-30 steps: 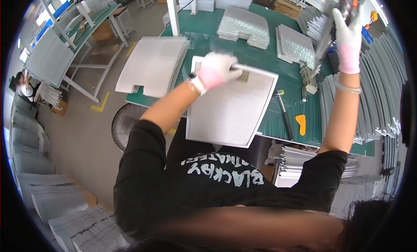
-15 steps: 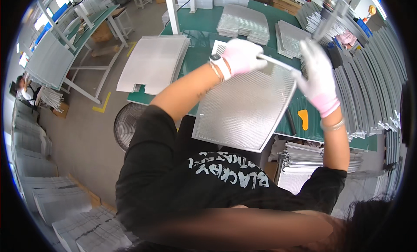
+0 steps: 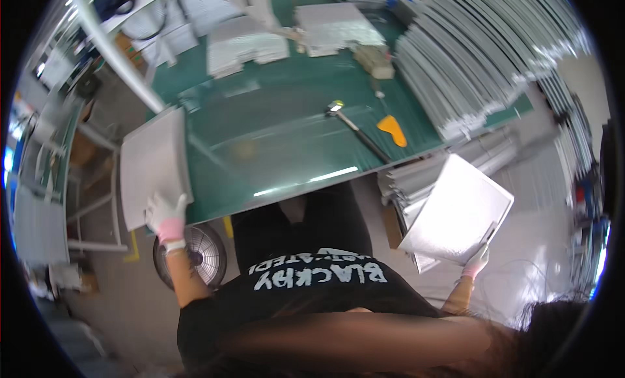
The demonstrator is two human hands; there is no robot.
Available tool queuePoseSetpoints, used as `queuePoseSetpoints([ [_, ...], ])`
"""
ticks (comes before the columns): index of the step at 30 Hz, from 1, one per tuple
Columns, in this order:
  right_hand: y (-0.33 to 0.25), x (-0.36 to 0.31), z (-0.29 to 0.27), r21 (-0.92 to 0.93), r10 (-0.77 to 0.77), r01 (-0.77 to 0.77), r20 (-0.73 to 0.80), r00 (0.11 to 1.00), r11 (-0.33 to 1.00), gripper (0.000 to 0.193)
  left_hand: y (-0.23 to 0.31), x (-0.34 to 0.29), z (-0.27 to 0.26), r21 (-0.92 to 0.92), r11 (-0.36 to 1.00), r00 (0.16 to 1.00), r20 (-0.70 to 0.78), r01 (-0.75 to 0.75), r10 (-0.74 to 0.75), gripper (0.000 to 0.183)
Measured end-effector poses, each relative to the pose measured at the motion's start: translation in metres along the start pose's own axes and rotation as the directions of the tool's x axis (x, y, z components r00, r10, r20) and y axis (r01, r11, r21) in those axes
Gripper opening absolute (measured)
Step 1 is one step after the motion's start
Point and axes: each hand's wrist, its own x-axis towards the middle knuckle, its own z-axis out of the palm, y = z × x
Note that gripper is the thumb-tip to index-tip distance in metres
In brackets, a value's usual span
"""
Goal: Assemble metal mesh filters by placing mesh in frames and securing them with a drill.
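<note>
At the left table edge, my left hand [image 3: 164, 216], in a white glove with a pink cuff, lies on the near corner of a stack of pale mesh sheets [image 3: 151, 163]. Its fingers are spread and stretched out. Far to the right, my gloved right hand [image 3: 478, 261] is closed on the edge of a framed mesh panel [image 3: 459, 212], beside a dark slot in the frame. The panel is tilted and hangs out past the table, over a lower stack of framed panels [image 3: 416, 182]. My right fingers are partly hidden by the panel.
On the green table [image 3: 260, 137] lie a hammer [image 3: 360, 136] and an orange scraper-like piece [image 3: 392, 130]. Behind are two sheet stacks [image 3: 247, 46] [image 3: 338, 28] and a blurred khaki block-like object [image 3: 374, 62]. Long rows of frames [image 3: 482, 52] line the right. A floor fan [image 3: 202, 254] stands at lower left.
The framed panel has left the table for the far right in my right hand. My left hand has let go of the thin strip and moved left to the sheet stack. My view has shifted.
</note>
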Motion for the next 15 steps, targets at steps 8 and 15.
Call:
queuePoseSetpoints([
  [8,0.130,-0.115,-0.103,-0.410,0.555,-0.673,-0.382,0.739,0.615,0.057,-0.024,0.026,0.010,-0.022,0.991,0.953,0.271,-0.136,0.136,0.090],
  [15,0.145,-0.113,-0.017,-0.479,0.649,-0.692,-0.286,0.705,0.540,0.060,-0.123,0.083,0.022,-0.432,0.821,0.887,0.095,-0.372,0.452,0.083],
])
